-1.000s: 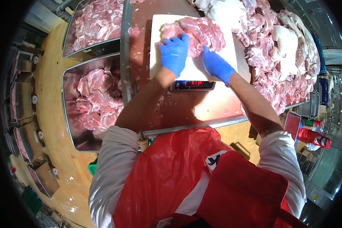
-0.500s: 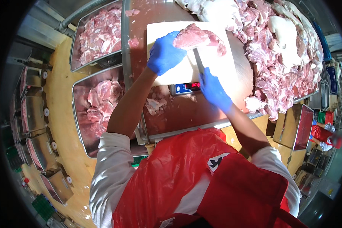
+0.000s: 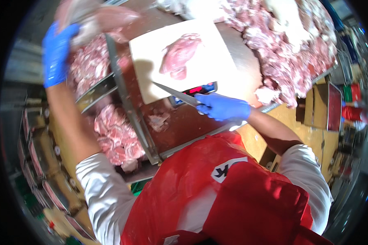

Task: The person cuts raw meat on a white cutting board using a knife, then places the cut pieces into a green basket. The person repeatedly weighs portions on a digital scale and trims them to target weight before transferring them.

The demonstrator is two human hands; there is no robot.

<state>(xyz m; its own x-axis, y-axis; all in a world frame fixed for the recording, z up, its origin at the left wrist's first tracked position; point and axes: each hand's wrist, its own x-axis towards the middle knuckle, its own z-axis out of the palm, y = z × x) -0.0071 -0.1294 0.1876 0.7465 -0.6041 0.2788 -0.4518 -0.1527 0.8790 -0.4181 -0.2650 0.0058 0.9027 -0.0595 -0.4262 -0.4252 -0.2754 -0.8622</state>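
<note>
At the far left my left hand [image 3: 58,55], in a blue glove, is raised beside a motion-blurred piece of meat [image 3: 110,18] and appears closed on its near end. My right hand [image 3: 225,107], also blue-gloved, grips a knife [image 3: 173,93]; its blade points left, along the near edge of the white cutting board [image 3: 145,83]. A smaller pink piece of meat [image 3: 180,55] lies on the board, touched by neither hand. Partly under the board's near edge is a scale with a lit red display [image 3: 194,90].
Metal bins of cut meat stand on the left, the far one holding trimmings [image 3: 88,65], the near one larger pieces [image 3: 116,132]. A large meat pile [image 3: 282,61] covers the table's right side. Meat scraps [image 3: 158,121] lie near the scale. Another person in red [image 3: 355,114] is at far right.
My left hand has swung from the board to the far left with a piece of meat; a smaller piece stays on the board. My right hand has drawn the knife back toward me.
</note>
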